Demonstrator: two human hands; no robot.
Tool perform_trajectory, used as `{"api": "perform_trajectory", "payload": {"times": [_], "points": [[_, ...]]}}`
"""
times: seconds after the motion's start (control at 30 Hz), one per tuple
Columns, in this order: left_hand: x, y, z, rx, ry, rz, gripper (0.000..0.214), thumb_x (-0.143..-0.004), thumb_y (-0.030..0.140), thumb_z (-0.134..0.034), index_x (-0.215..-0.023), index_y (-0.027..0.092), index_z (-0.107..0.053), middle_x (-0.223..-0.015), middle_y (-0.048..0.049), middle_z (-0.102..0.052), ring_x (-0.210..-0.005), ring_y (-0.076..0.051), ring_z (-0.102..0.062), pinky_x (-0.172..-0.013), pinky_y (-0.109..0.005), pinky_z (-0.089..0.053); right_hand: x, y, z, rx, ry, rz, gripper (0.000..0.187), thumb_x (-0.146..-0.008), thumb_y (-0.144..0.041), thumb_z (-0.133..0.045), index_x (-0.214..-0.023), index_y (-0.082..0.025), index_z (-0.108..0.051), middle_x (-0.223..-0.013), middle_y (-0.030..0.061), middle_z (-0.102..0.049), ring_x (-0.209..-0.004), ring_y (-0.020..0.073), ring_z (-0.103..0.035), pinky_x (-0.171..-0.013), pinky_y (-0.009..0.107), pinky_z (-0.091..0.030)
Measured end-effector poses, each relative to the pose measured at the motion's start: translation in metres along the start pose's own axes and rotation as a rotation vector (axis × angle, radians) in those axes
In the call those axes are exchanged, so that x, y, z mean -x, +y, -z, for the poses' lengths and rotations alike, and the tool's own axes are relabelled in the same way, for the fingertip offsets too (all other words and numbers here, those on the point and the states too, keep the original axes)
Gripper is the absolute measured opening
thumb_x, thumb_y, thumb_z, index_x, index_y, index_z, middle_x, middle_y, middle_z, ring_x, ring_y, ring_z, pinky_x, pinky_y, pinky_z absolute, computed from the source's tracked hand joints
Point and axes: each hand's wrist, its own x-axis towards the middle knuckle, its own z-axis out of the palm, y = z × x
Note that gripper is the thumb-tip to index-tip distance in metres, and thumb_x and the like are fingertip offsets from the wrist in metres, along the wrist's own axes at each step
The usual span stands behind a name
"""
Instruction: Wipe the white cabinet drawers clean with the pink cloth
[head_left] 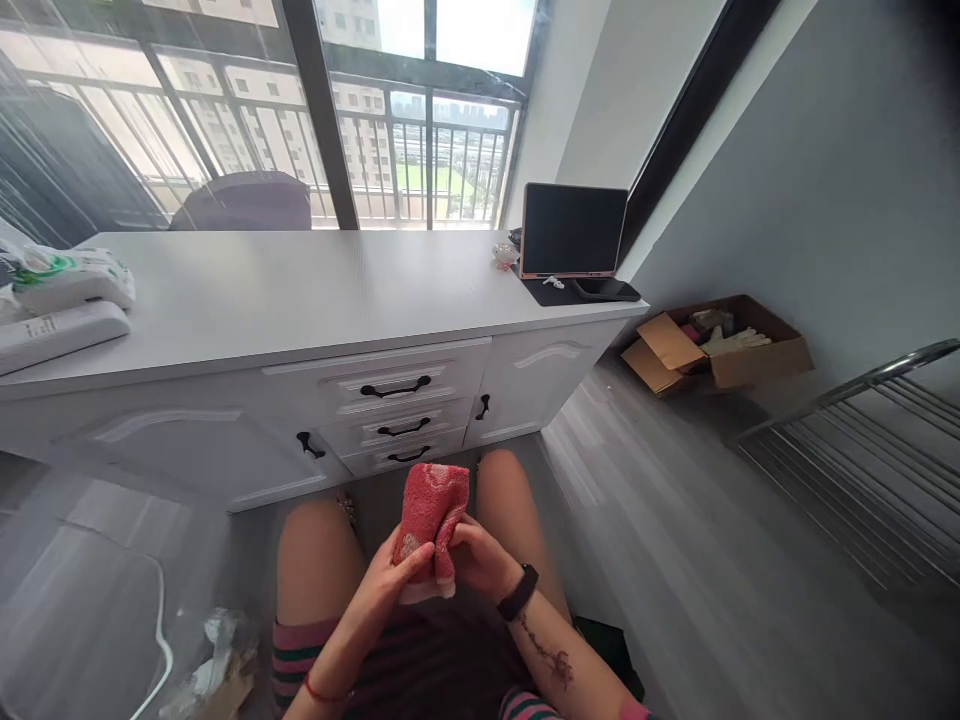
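A small red fuzzy cloth (435,500) with pale patches and a white edge is held above my lap, folded or bunched together. Whether it is a sock or a little towel I cannot tell. My left hand (403,560) grips its lower left side, with the thumb lying across the front. On the other side, my right hand (480,555) pinches the fabric near a fold; some of its fingers are hidden behind the cloth.
Before my knees stands a white cabinet (300,290) with black handles. On it are a tablet (576,230), a phone (606,290) and tissue packs (71,280). An open cardboard box (765,370) and a metal rack (847,470) stand at right. A white cable (161,620) lies at left.
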Motion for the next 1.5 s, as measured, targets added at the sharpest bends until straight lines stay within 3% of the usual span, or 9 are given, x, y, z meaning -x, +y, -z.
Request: {"api": "perform_trajectory", "payload": {"times": [0.13, 0.23, 0.33, 0.4, 0.6, 0.8, 0.97, 1.17, 1.5], "points": [[0.055, -0.040, -0.012, -0.009, 0.148, -0.096, 0.062, -0.065, 0.048, -0.075, -0.116, 0.015, -0.064, -0.111, -0.0107, -0.071, -0.107, -0.031, -0.064, -0.095, -0.040, -0.049, 0.041, 0.025, -0.007, -0.042, -0.124, -0.156, 0.023, -0.062, -0.027, -0.070, -0.081, -0.016, -0.064, -0.075, 0.0033, -0.070, -0.078, 0.0190, -0.064, -0.075, 0.030, -0.047], [0.072, -0.055, -0.018, -0.022, 0.193, -0.137, 0.066, -0.068, 0.050, -0.072, -0.124, 0.017, -0.059, -0.119, -0.0116, -0.068, -0.111, -0.031, -0.062, -0.096, -0.040, -0.050, 0.057, 0.034, -0.014, 0.057, -0.038, -0.130, 0.036, -0.060, -0.027, -0.080, -0.091, -0.015, -0.065, -0.079, 0.0035, -0.072, -0.073, 0.0169, -0.066, -0.073, 0.028, -0.048], [0.084, -0.049, -0.011, -0.063, 0.087, -0.242, 0.068, -0.075, 0.048, -0.068, -0.134, 0.021, -0.049, -0.133, -0.0116, -0.058, -0.121, -0.029, -0.056, -0.100, -0.039, -0.047, 0.066, 0.025, -0.018, 0.062, 0.101, -0.084, 0.040, -0.063, -0.029, -0.081, -0.096, -0.014, -0.064, -0.080, 0.0032, -0.072, -0.066, 0.0153, -0.066, -0.067, 0.026, -0.050], [0.092, -0.040, 0.004, -0.110, 0.084, -0.341, 0.064, -0.080, 0.046, -0.063, -0.136, 0.023, -0.044, -0.138, -0.0111, -0.053, -0.125, -0.026, -0.053, -0.102, -0.038, -0.045, 0.076, 0.010, -0.014, 0.023, 0.199, -0.082, 0.034, -0.070, -0.034, -0.077, -0.094, -0.013, -0.064, -0.078, 0.0036, -0.072, -0.062, 0.0148, -0.066, -0.061, 0.025, -0.051], [0.125, -0.040, 0.074, -0.578, 0.465, -0.484, 0.038, -0.083, 0.047, -0.055, -0.109, 0.021, -0.062, -0.112, -0.0085, -0.062, -0.103, -0.025, -0.061, -0.092, -0.042, -0.049, 0.142, -0.031, 0.045, 0.133, 0.385, -0.166, 0.022, -0.082, -0.032, -0.067, -0.090, -0.012, -0.066, -0.070, 0.0065, -0.072, -0.054, 0.0162, -0.066, -0.054, 0.025, -0.053], [0.148, -0.081, 0.104, -0.932, 0.505, -0.560, 0.034, -0.084, 0.039, -0.049, -0.107, 0.019, -0.065, -0.101, -0.0080, -0.062, -0.094, -0.025, -0.063, -0.086, -0.043, -0.052, 0.199, -0.006, 0.086, 0.132, 0.507, -0.166, 0.038, -0.072, -0.042, -0.076, -0.095, -0.014, -0.068, -0.083, 0.0118, -0.074, -0.077, 0.0243, -0.072, -0.070, 0.033, -0.058], [0.136, -0.087, 0.096, -1.049, 0.337, -0.527, 0.036, -0.090, 0.029, -0.040, -0.120, 0.021, -0.059, -0.111, -0.0090, -0.062, -0.102, -0.023, -0.064, -0.086, -0.040, -0.054, 0.188, 0.016, 0.075, 0.235, 0.609, -0.025, 0.051, -0.061, -0.041, -0.083, -0.102, -0.016, -0.069, -0.100, 0.0104, -0.074, -0.098, 0.0274, -0.069, -0.090, 0.038, -0.054], [0.103, -0.051, 0.091, -1.169, 0.022, -0.566, 0.038, -0.090, 0.021, -0.038, -0.123, 0.020, -0.057, -0.119, -0.0100, -0.061, -0.110, -0.021, -0.061, -0.094, -0.038, -0.051, 0.162, 0.024, 0.075, 0.374, 0.745, 0.179, 0.055, -0.056, -0.043, -0.083, -0.101, -0.015, -0.070, -0.116, 0.0107, -0.069, -0.119, 0.0292, -0.057, -0.102, 0.038, -0.046], [0.086, -0.015, 0.095, -1.294, -0.232, -0.479, 0.040, -0.088, 0.012, -0.035, -0.119, 0.022, -0.059, -0.121, -0.0088, -0.062, -0.107, -0.019, -0.062, -0.092, -0.033, -0.050, 0.080, -0.024, 0.047, -0.024, 0.695, 0.358, 0.028, -0.077, -0.030, -0.069, -0.102, -0.017, -0.066, -0.086, 0.0028, -0.075, -0.083, 0.0208, -0.073, -0.078, 0.034, -0.061]]}}
